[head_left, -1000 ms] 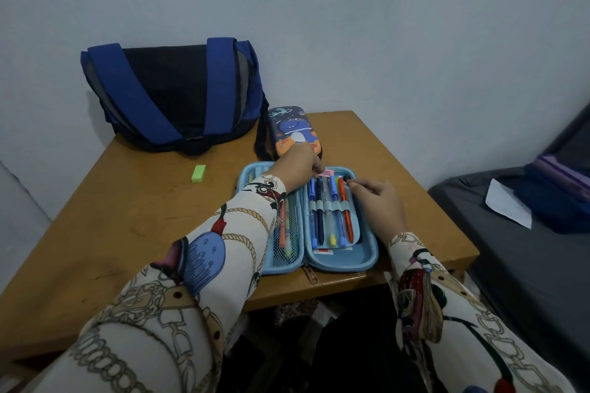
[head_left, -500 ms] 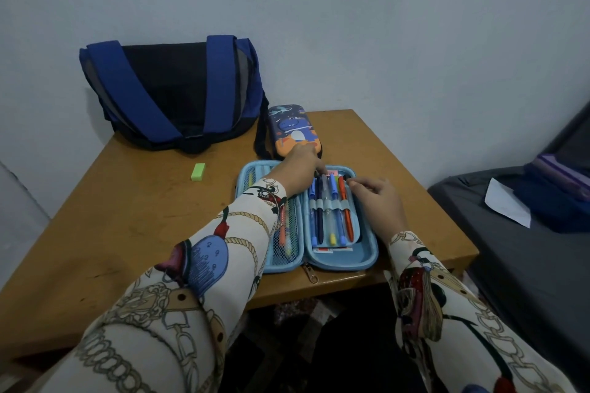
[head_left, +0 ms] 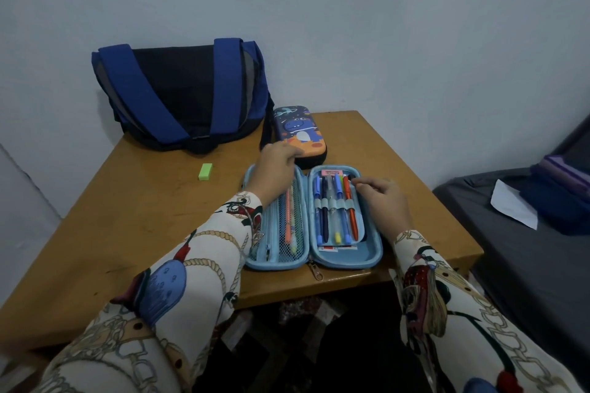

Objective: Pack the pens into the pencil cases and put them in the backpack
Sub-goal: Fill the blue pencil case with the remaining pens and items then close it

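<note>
Pens [head_left: 333, 207] sit in the open light-blue pencil case [head_left: 372, 252] at the lower centre of the frame: about six are tucked side by side under the elastic band in its right half, blue, dark navy, clear, blue, a thin yellow-green one and orange, though the exact count is hard to fix where they crowd together. Two more slim pens [head_left: 289, 217] lie behind the mesh pocket in the left half. A second pencil case [head_left: 300, 134], closed and printed with a cartoon dinosaur, lies just above the open one, touching its top edge. One blue and black backpack [head_left: 178, 92] stands at the upper left of the tabletop [head_left: 153, 210] against the wall, and one green eraser [head_left: 205, 171] lies below it, well apart from the cases. Both hands come in from the bottom in patterned sleeves. The left hand [head_left: 276, 166] hovers over the top of the case's left half, fingers loosely bent and reaching toward the closed case, holding nothing. The right hand [head_left: 381, 196] rests on the right rim of the open case, its relaxed fingers pointing at the pen tops and gripping nothing.
</note>
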Motion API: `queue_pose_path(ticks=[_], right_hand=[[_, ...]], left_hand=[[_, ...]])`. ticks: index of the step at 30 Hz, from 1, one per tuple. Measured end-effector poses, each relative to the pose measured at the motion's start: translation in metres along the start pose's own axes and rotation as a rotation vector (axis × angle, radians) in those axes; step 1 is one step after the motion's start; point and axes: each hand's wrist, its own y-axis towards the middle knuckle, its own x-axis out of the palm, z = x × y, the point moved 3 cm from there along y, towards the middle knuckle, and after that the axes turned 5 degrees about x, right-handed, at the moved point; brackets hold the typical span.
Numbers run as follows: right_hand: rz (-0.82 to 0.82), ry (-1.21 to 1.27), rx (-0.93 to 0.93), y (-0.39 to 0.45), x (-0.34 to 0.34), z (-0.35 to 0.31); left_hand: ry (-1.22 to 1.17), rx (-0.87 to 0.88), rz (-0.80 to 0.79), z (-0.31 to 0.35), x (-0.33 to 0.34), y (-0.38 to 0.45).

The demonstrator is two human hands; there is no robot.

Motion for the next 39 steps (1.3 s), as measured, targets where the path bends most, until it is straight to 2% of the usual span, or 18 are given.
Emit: queue_pose_path(ticks=[3, 8, 13, 18, 24, 27, 29, 33, 36, 39], right_hand=[[-0.011, 0.006, 0.001, -0.001, -0.001, 0.000], [-0.002, -0.004, 0.000, 0.000, -0.002, 0.002], [0.002, -0.016, -0.001, 0.000, -0.002, 0.001], [0.006, -0.007, -0.005, 0.001, -0.001, 0.001], [0.005, 0.002, -0.017, 0.001, -0.001, 0.003], [0.006, -0.002, -0.018, 0.001, -0.002, 0.003], [-0.001, 0.000, -0.024, 0.002, -0.002, 0.003], [-0.003, -0.006, -0.033, 0.002, -0.002, 0.003], [-0.007, 0.005, -0.018, -0.001, -0.001, 0.002], [0.004, -0.011, -0.001, 0.000, -0.001, 0.004]], left_hand=[[0.124, -0.121, 0.156, -0.025, -0.024, -0.013], [0.342, -0.348, 0.290, -0.060, -0.055, -0.039], [0.419, -0.487, 0.258, -0.088, -0.065, -0.055], [0.374, -0.506, 0.228, -0.103, -0.065, -0.057], [0.159, -0.562, 0.282, -0.103, -0.070, -0.058], [-0.010, -0.469, 0.284, -0.074, -0.070, -0.055], [-0.166, -0.368, 0.226, -0.043, -0.066, -0.056], [-0.399, -0.185, -0.030, 0.018, -0.052, -0.065], [-0.442, -0.037, -0.226, 0.051, -0.040, -0.078], [-0.453, 0.096, -0.337, 0.070, -0.028, -0.088]])
